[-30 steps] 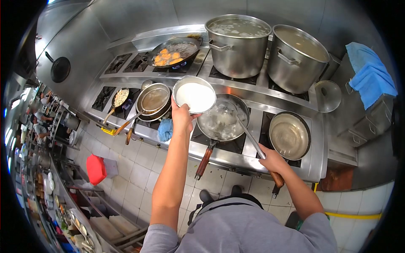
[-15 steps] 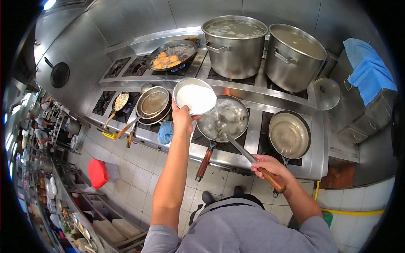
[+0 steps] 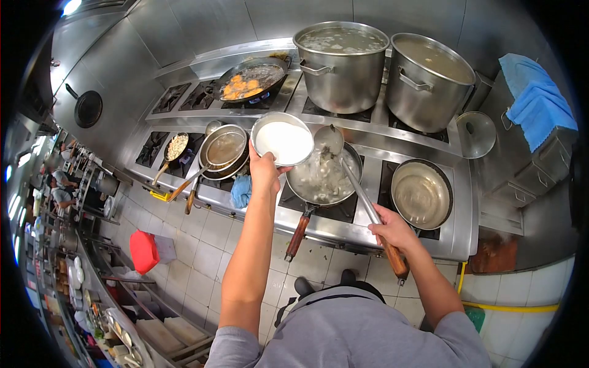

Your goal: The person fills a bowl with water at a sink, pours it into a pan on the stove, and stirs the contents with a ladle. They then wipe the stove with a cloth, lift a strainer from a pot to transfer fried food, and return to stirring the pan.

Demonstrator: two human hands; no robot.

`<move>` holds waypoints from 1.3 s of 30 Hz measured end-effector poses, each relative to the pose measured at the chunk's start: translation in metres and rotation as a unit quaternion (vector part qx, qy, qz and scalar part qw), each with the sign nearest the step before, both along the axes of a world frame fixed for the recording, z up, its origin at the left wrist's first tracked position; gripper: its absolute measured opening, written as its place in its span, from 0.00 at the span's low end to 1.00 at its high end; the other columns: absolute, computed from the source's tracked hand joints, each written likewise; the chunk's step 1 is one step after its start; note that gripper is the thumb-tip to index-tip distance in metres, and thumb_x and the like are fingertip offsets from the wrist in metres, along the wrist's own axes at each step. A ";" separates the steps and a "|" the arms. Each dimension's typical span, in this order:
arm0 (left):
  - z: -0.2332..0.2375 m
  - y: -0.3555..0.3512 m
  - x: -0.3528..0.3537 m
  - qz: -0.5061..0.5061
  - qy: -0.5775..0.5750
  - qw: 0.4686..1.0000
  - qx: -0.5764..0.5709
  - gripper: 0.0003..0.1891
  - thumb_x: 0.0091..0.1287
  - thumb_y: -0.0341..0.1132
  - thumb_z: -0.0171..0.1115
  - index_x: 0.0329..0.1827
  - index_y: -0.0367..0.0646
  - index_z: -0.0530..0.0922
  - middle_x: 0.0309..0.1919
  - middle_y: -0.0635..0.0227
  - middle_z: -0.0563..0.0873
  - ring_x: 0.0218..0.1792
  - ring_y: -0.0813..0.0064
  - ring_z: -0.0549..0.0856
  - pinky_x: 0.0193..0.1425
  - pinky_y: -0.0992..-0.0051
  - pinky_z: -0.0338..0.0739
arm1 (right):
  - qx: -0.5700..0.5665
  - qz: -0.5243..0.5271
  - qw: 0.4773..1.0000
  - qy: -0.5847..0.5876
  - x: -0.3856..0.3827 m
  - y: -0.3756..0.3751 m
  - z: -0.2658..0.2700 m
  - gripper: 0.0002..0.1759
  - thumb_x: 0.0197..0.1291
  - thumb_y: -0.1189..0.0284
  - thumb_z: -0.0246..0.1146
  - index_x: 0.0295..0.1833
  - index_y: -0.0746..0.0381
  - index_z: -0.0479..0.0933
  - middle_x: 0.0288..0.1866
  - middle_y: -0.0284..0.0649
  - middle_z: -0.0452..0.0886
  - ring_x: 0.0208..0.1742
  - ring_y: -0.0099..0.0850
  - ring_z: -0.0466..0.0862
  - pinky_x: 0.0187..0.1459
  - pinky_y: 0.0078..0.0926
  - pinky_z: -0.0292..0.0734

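My left hand (image 3: 267, 175) grips the edge of a metal bowl (image 3: 297, 164) with smooth white contents, held level over the stove. Wrapped round the wooden handle of a long steel ladle (image 3: 363, 195) is my right hand (image 3: 394, 230). The ladle's head is raised at the far side of a frying pan (image 3: 296, 197), just right of the bowl. Cloudy liquid with pale lumps (image 3: 325, 181) bubbles and steams in that pan. Its wooden handle (image 3: 299, 236) points toward me, touched by neither hand.
Two large stockpots (image 3: 343, 80) stand behind. A wok (image 3: 267, 92) with orange pieces frying sits back left. Left of the bowl are a strainer over a pan (image 3: 224, 150), a small pan (image 3: 177, 147) and a blue cloth (image 3: 241, 191). Another pan (image 3: 422, 194) is at right.
The ladle's head has lifted out of the pan's liquid and moved to the pan's far side. My right hand shifted slightly up and its wrist turned. The bowl hardly moved.
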State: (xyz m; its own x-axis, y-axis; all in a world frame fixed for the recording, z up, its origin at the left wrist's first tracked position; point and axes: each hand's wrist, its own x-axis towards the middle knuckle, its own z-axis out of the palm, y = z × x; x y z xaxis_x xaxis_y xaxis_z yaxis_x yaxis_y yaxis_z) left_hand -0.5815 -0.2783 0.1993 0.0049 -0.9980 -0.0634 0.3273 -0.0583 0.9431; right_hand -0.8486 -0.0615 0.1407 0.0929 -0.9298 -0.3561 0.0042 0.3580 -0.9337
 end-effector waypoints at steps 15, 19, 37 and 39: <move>0.002 0.004 -0.004 -0.001 0.003 1.000 -0.006 0.42 0.59 0.19 0.41 0.80 0.58 0.50 0.63 0.54 0.76 0.47 0.56 0.88 0.30 0.64 0.86 | -0.129 0.038 0.898 0.419 -0.002 -0.027 -0.053 0.34 0.55 0.72 0.65 0.70 0.63 0.70 0.35 0.53 0.84 0.36 0.47 0.86 0.41 0.40 0.80; 0.003 0.007 -0.003 0.011 0.007 1.000 -0.005 0.41 0.59 0.19 0.41 0.79 0.58 0.51 0.63 0.54 0.76 0.47 0.56 0.88 0.29 0.65 0.86 | 0.036 0.057 0.992 0.110 0.005 -0.014 -0.045 0.18 0.62 0.75 0.63 0.57 0.65 0.75 0.25 0.31 0.74 0.20 0.19 0.77 0.24 0.21 0.73; -0.002 0.008 0.000 0.004 0.000 1.000 0.002 0.42 0.59 0.19 0.41 0.79 0.58 0.50 0.63 0.54 0.75 0.48 0.56 0.87 0.31 0.63 0.87 | 0.137 0.041 0.978 -0.155 0.005 0.028 0.027 0.12 0.66 0.75 0.60 0.54 0.64 0.73 0.30 0.30 0.76 0.21 0.17 0.76 0.21 0.15 0.70; -0.002 0.008 0.001 0.007 0.002 1.000 0.006 0.42 0.59 0.19 0.41 0.79 0.58 0.50 0.63 0.54 0.75 0.48 0.56 0.87 0.31 0.63 0.87 | 0.097 0.057 0.987 -0.113 0.004 0.024 0.027 0.14 0.65 0.76 0.60 0.56 0.64 0.73 0.29 0.30 0.77 0.21 0.17 0.76 0.21 0.16 0.70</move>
State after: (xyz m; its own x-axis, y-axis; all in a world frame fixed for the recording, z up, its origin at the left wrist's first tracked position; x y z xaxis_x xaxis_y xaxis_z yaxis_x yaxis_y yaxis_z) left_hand -0.5808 -0.2704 0.1977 0.0194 -0.9969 -0.0761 0.3319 -0.0654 0.9411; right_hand -0.8451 -0.0379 0.1679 0.2894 -0.8251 -0.4853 0.1535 0.5404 -0.8273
